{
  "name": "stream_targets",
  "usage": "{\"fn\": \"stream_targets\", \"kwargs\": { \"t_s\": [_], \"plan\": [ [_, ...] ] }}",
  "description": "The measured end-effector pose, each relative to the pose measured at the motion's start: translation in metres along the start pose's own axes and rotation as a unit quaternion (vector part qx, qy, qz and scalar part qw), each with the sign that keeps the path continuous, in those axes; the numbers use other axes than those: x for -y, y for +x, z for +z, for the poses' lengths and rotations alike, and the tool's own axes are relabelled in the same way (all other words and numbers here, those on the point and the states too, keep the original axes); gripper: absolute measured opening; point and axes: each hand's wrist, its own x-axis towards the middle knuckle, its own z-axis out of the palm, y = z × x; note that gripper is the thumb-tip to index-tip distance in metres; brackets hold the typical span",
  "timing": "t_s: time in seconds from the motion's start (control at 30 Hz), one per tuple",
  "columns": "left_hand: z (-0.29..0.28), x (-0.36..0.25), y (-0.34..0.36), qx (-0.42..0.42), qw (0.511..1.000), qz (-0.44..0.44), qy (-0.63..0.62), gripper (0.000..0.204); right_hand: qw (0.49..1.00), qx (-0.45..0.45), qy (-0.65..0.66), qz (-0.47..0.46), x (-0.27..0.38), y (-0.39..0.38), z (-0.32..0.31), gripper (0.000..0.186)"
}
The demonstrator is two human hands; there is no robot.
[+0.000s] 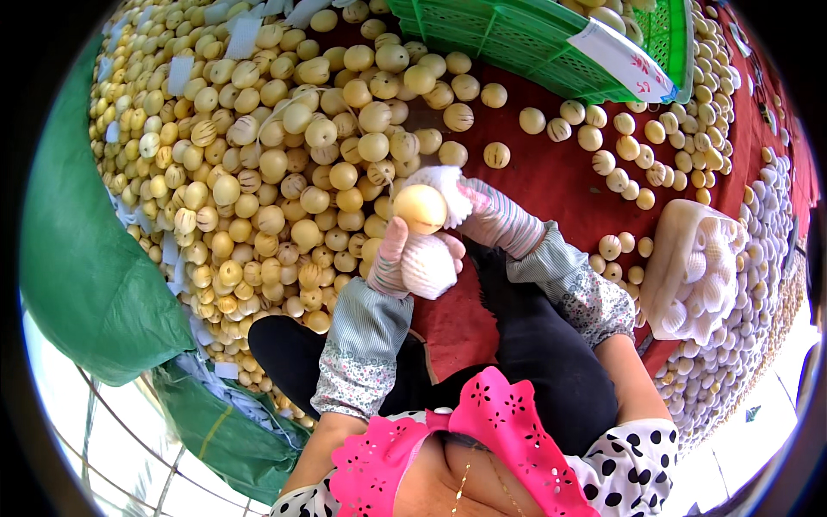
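Over my lap, a bare yellow pepino melon [419, 209] sits between my two gloved hands. My left hand [392, 261] is closed around a white foam net [429, 267] just below the melon, its thumb beside the melon; the net looks filled, but its contents are hidden. My right hand [500, 215], in a striped glove, grips another white foam net sleeve [444, 183] against the melon's upper right side. Part of the right fingers is hidden behind that sleeve. A large heap of loose pepino melons [258, 172] lies ahead and to the left.
A green plastic crate [517, 43] with melons stands far ahead on red cloth [551, 189]. At right, a clear bag [663, 267] holds foam-netted fruit, beside a wide pile of netted fruit [724, 370]. Green sheeting [86, 233] borders the left. My folded legs [551, 345] are below.
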Motion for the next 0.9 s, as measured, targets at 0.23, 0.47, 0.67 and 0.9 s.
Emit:
{"fn": "stream_targets", "kwargs": {
  "t_s": [0.23, 0.47, 0.67, 0.9],
  "plan": [
    [-0.026, -0.008, 0.013, -0.169, 0.939, 0.186, 0.233, 0.047, 0.638, -0.164, -0.687, -0.307, 0.006, 0.002, 0.043, 0.026],
    [-0.010, 0.003, 0.014, -0.156, 0.980, 0.104, 0.070, 0.074, 0.683, -0.091, -0.655, -0.310, 0.011, 0.007, 0.045, 0.025],
    [-0.028, 0.014, 0.047, -0.115, 0.990, 0.055, -0.060, 0.075, 0.801, -0.201, -0.531, -0.189, 0.003, -0.009, 0.023, 0.045],
    [0.037, 0.069, 0.086, -0.123, 0.977, 0.153, 0.082, 0.061, 0.727, -0.333, -0.588, -0.122, 0.043, -0.067, 0.030, 0.086]
  ]
}}
